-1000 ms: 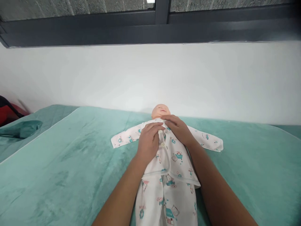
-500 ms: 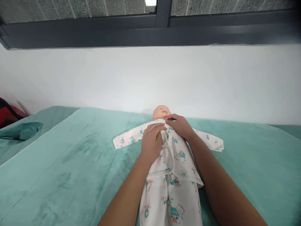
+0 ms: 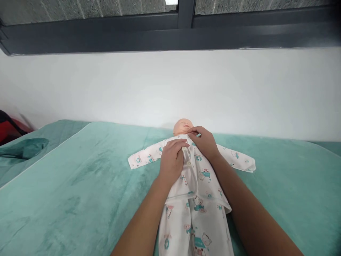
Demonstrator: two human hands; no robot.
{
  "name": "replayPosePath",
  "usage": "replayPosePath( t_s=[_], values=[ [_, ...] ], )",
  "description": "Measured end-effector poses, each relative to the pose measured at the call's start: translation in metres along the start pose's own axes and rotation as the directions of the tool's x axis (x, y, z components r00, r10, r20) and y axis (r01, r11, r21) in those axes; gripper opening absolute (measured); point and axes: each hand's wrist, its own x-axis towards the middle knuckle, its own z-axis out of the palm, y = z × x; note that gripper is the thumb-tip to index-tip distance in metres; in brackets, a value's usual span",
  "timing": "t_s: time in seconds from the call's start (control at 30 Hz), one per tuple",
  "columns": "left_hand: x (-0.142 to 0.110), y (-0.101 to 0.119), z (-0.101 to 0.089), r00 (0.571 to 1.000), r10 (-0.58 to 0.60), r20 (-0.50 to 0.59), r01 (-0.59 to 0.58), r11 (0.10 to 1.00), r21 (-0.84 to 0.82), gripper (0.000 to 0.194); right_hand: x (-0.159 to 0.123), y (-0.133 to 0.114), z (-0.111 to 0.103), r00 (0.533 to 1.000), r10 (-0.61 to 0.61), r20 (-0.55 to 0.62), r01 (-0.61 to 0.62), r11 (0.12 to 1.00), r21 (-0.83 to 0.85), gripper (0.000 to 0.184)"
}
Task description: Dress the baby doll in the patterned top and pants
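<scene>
A baby doll (image 3: 182, 126) lies on its back on a teal blanket (image 3: 80, 177), dressed in a white printed top (image 3: 205, 177) and matching trousers (image 3: 191, 231). My left hand (image 3: 172, 160) rests on the doll's chest, its fingers curled on the left front edge of the top. My right hand (image 3: 204, 142) pinches the top's collar just under the doll's chin. Both sleeves lie spread out to the sides.
A white wall rises right behind the doll's head, with a dark window frame (image 3: 170, 32) above it. A folded teal cloth (image 3: 23, 147) and a red and black item (image 3: 7, 128) lie at the far left.
My right hand has slid up from the doll's chest to the collar and closed into a pinch. My left hand has barely moved.
</scene>
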Motion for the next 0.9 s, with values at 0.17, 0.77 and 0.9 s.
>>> replayPosePath(
  t_s=[0.17, 0.77, 0.9],
  values=[
    [0.002, 0.001, -0.001, 1.000, 0.000, -0.018, 0.000, 1.000, -0.029, 0.036, -0.002, -0.006, -0.004, 0.998, 0.058, -0.013, -0.056, 0.994, 0.093, 0.020],
    [0.006, 0.011, -0.001, 0.996, -0.071, -0.052, 0.077, 0.989, 0.125, 0.013, -0.080, -0.082, -0.021, 0.980, 0.191, 0.051, -0.149, 0.886, -0.440, 0.017],
    [0.007, 0.011, -0.001, 0.998, -0.053, -0.045, 0.058, 0.993, 0.104, 0.016, -0.082, -0.085, -0.017, 0.981, 0.194, 0.007, -0.169, 0.868, -0.466, 0.014]
  ],
)
